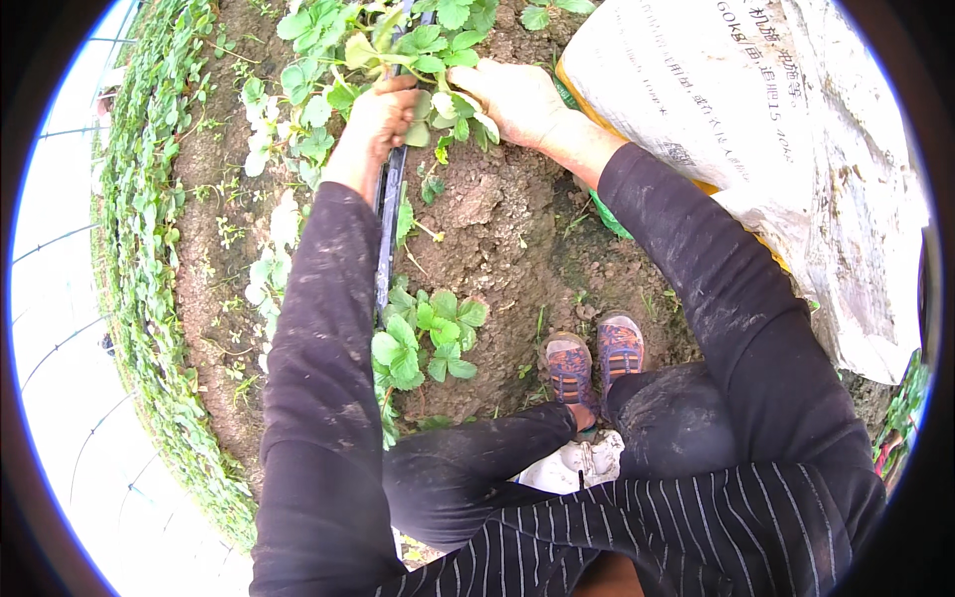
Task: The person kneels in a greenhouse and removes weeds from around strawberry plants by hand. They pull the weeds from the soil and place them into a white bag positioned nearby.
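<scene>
My left hand [380,116] is curled around stems and leaves of a strawberry plant [425,46], just over a black drip-irrigation tape [388,216]. A leaf with its pale underside turned up [419,119] pokes out beside its fingers. Across from it, my right hand [515,101] holds a bunch of strawberry leaves [459,112] at the plant's right side; the leaves partly hide its fingertips. Both hands are bare and soiled. Another strawberry plant [429,336] grows closer to me beside the tape.
A large white woven sack [716,97] with printed writing stands at the right, near my right forearm. My shoes [593,358] rest on the soil furrow [552,276]. Below me is a white seat-like object [574,463]. Another plant row [149,224] runs along the left.
</scene>
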A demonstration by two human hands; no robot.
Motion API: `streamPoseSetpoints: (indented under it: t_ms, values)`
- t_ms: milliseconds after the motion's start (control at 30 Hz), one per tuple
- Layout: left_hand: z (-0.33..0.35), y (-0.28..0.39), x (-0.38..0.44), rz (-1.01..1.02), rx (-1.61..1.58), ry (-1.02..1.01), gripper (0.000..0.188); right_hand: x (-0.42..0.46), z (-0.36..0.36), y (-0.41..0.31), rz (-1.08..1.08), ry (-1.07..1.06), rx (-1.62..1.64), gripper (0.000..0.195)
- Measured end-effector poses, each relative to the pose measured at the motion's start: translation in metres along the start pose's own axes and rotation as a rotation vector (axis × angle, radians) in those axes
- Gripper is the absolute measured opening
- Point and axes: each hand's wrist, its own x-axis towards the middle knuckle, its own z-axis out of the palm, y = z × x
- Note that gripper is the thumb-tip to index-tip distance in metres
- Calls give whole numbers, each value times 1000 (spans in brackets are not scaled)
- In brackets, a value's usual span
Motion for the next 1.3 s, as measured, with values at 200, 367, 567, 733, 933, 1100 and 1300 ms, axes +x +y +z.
streamPoseSetpoints:
  t_ms: [200, 367, 567, 733, 933, 1100, 1300]
  values:
    - [12, -23, 30, 368, 925, 229, 30, -1, 2, 1, 12, -102, 3, 13]
    - [35, -1, 20, 170, 1198, 208, 35, -13, 2, 5, 53, -196, -5, 14]
    - [17, -9, 9, 163, 517, -7, 22, -18, 9, 7, 31, -176, 14, 16]
    - [-10, -9, -18, 114, -242, 109, 13, -4, 10, -11, 135, -143, 229, 16]
    - [-18, 5, -13, 181, -376, 129, 14, 10, 27, -18, 29, -70, 141, 15]
    - [-8, 11, 5, 133, -136, 104, 18, -8, 27, -7, -122, -53, 163, 11]
    - [10, 14, 25, 105, -28, -54, 18, -30, 17, -8, -199, -180, 213, 12]
